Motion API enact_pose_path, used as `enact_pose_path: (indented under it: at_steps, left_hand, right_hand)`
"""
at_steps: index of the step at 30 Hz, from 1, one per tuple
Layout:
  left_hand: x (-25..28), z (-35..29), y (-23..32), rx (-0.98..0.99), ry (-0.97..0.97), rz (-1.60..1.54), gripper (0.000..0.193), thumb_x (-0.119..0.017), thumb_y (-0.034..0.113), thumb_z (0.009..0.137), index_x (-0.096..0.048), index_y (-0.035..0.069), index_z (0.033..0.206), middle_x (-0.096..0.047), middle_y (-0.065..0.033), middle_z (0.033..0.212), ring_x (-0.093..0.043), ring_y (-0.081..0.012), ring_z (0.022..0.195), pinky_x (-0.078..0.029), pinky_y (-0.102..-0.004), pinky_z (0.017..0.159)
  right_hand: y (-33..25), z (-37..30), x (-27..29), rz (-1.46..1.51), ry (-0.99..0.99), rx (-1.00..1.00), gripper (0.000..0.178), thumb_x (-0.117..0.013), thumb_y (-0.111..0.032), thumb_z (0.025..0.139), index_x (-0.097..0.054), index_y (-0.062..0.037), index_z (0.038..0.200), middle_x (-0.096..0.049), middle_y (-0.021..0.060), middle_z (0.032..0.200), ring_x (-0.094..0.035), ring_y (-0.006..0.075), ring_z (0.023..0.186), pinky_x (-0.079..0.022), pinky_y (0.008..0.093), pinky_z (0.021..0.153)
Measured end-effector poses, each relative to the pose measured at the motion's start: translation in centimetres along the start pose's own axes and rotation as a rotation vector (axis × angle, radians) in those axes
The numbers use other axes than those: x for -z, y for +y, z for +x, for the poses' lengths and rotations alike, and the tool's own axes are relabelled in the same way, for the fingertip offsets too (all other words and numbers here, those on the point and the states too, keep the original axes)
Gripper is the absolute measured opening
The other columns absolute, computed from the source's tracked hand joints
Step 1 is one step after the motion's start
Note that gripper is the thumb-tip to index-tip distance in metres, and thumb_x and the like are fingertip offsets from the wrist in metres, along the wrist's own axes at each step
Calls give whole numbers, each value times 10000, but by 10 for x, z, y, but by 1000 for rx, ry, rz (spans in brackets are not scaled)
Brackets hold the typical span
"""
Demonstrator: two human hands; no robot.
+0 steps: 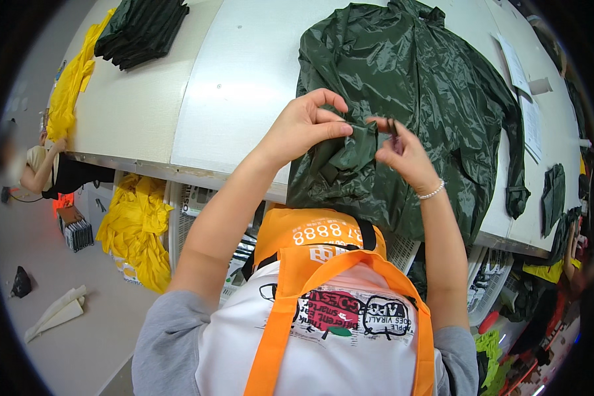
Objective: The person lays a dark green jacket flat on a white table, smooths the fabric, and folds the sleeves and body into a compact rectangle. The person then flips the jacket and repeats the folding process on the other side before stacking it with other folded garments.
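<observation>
A glossy dark green rain jacket (442,99) lies spread on the white table, its collar toward the far edge. My left hand (303,129) pinches a bunched bit of its fabric, likely a sleeve end, between thumb and fingers. Just to the right, my right hand (406,155) has its fingers curled at the same raised bit of fabric. A narrow dark strip shows among the right fingers; whether it belongs to the jacket I cannot tell. Below both hands the gathered fabric hangs in folds near the table's front edge.
Folded dark green garments (142,33) are stacked at the far left, beside yellow fabric (69,99) where another person (39,165) stands. Yellow garments (138,224) fill a container under the table. Paper sheets (530,125) and a folded green piece (553,198) lie at right.
</observation>
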State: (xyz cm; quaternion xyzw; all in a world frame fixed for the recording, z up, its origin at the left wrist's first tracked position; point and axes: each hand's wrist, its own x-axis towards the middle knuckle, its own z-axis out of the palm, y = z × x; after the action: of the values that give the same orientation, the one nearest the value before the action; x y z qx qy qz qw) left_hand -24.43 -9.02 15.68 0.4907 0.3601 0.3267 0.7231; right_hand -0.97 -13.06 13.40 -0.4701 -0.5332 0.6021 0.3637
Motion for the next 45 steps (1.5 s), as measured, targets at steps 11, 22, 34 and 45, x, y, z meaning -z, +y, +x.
enact_pose_path:
  at_steps: [11,22,34,45]
  left_hand:
    - [-39,-22,-39,-123,335,493,674,-829,87,599,-461,57,1163,-597,-57,910,-575,-140,820,-472,-289,733]
    - [-13,-15,-15,-553,725,608,187,-642,-5,714,-521,20,854,-553,-52,610,-505,-111,526,-403,-239,508]
    - [-18,-63,-3,-423,447,618,189,-730,77,701,-574,35,799,-509,-1,555,-442,-50,485,-352,-223,464]
    - [-18,-74,-4,-246,474,-74,221,-637,132,846,-600,-12,1010,-611,2,798,-515,-39,726,-430,-201,648]
  right_hand:
    - [-14,43,-34,-232,727,450,171,-644,24,751,-475,-3,764,-446,23,604,-351,69,543,-324,238,493]
    - [-30,7,-62,-546,552,534,145,-595,67,684,-524,-18,779,-542,89,675,-546,191,578,-438,302,550]
    - [-45,-27,-42,-404,485,398,216,-592,91,678,-562,-6,869,-534,11,753,-417,56,589,-341,185,520]
    - [-24,-49,-55,-352,595,398,297,-544,115,699,-522,-14,966,-520,36,761,-424,65,565,-356,203,500]
